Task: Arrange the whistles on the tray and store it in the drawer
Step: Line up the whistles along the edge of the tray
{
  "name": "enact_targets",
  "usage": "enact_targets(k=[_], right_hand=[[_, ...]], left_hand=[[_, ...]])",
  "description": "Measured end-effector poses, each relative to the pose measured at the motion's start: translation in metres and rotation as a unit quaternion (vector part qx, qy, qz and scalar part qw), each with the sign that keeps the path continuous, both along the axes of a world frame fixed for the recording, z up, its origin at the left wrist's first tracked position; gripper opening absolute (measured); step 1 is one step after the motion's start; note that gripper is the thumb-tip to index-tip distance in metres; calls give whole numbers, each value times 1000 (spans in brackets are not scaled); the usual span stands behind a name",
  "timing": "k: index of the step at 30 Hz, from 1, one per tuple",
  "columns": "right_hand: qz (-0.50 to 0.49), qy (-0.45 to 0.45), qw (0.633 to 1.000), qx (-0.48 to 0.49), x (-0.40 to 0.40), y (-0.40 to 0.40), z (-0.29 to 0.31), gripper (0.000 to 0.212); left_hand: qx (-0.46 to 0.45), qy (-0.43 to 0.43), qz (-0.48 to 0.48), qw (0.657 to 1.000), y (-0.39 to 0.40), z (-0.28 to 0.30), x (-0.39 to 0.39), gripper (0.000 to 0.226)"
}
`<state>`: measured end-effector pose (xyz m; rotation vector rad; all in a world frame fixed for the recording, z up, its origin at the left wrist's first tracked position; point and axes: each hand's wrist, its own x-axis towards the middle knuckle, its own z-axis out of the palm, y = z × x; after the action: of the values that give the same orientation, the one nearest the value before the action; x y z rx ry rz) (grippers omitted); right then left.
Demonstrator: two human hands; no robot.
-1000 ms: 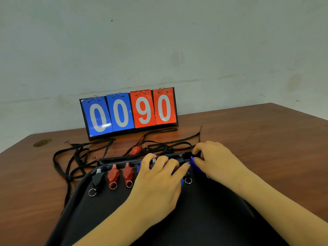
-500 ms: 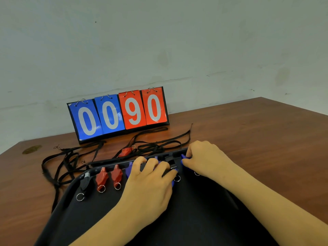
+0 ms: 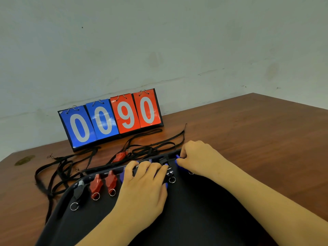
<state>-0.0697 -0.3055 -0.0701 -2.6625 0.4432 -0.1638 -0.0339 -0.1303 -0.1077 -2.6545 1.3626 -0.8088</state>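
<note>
A black tray (image 3: 204, 215) lies on the wooden table in front of me. Along its far rim sit a black whistle (image 3: 79, 191), two red whistles (image 3: 95, 185) (image 3: 111, 181), blue whistles partly hidden under my fingers, and another black whistle (image 3: 166, 163). My left hand (image 3: 142, 190) rests flat over the blue whistles, fingertips at the rim. My right hand (image 3: 198, 158) pinches a blue whistle (image 3: 178, 163) at the tray's far right end. One more red whistle (image 3: 120, 156) lies off the tray among the cords.
A flip scoreboard (image 3: 111, 119) reading 0090 stands at the back by the wall. Tangled black lanyards (image 3: 62, 169) spread over the table (image 3: 257, 135) left of and behind the tray. The table's right edge runs off at the far right.
My left fingers spread a little wider over the blue whistles; my right hand stays on the blue whistle at the row's end. The view shifted slightly.
</note>
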Motion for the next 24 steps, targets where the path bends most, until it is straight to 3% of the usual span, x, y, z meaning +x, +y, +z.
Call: enact_targets(k=[15, 24], right_hand=[[32, 15, 999, -42, -1, 3, 1, 27], [37, 20, 999, -28, 0, -3, 1, 32]], left_hand=[[-59, 76, -46, 994, 0, -4, 5, 42], [-44, -1, -44, 998, 1, 0, -1, 35]])
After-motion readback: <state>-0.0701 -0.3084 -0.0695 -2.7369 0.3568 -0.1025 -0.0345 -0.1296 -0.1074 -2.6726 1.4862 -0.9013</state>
